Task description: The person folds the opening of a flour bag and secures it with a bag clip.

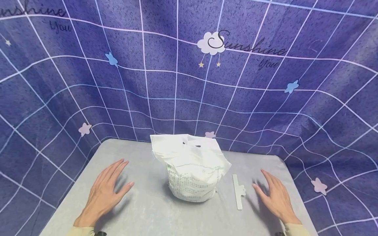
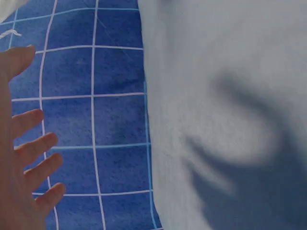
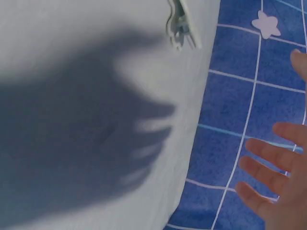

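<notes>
A white plastic bag (image 1: pixel 189 173) with a green-grey printed pattern and a punched handle at its top stands near the middle of the table. What it holds is hidden. To its right lies a pale sealing clip (image 1: pixel 237 192) with a wavy grip on one side; part of this clip (image 3: pixel 182 24) shows at the top of the right wrist view. My left hand (image 1: pixel 107 188) hovers left of the bag, fingers spread and holding nothing. On the right, my right hand (image 1: pixel 274 196) is nearest the clip, fingers loosely extended, touching nothing.
The grey cloth-covered table (image 1: pixel 141 209) has its far edge just behind the bag. A blue-purple curtain (image 1: pixel 165 82) with grid lines, stars and clouds hangs behind the table and along both sides. Shadows of the hands fall on the tabletop.
</notes>
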`<control>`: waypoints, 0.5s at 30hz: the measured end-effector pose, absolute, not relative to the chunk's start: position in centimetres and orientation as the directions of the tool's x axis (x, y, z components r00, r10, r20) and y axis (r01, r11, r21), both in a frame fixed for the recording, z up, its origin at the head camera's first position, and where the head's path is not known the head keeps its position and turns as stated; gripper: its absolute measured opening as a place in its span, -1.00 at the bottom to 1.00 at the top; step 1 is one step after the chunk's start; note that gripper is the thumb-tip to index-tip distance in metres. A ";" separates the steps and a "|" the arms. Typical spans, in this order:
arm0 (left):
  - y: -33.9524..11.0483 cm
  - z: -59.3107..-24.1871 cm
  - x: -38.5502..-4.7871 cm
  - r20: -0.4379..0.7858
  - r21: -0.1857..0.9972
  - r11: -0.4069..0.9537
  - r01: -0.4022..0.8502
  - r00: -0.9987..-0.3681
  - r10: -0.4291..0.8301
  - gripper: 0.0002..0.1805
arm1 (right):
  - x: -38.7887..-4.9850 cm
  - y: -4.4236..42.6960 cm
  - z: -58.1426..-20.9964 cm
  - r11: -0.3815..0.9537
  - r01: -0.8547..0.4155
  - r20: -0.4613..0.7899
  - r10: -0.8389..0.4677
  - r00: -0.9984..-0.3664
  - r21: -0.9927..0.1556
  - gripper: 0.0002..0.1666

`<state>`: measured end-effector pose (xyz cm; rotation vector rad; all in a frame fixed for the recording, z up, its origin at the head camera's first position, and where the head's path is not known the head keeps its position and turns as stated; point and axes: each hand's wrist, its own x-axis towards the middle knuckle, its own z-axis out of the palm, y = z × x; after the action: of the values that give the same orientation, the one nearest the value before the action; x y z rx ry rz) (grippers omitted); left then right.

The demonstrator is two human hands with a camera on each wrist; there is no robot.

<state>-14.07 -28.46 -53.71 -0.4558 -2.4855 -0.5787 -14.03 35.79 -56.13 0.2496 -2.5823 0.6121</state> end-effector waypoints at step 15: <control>-26.6 -50.6 -14.2 0.607 0.390 0.801 0.454 -0.781 0.147 -0.18 | -14.6 32.5 -54.1 0.805 -0.262 0.495 0.044 -0.868 -0.532 -0.53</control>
<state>-14.23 -26.64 -50.59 -0.4435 -2.4184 -0.7163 -14.64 32.47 -54.13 0.1615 -2.4957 0.8342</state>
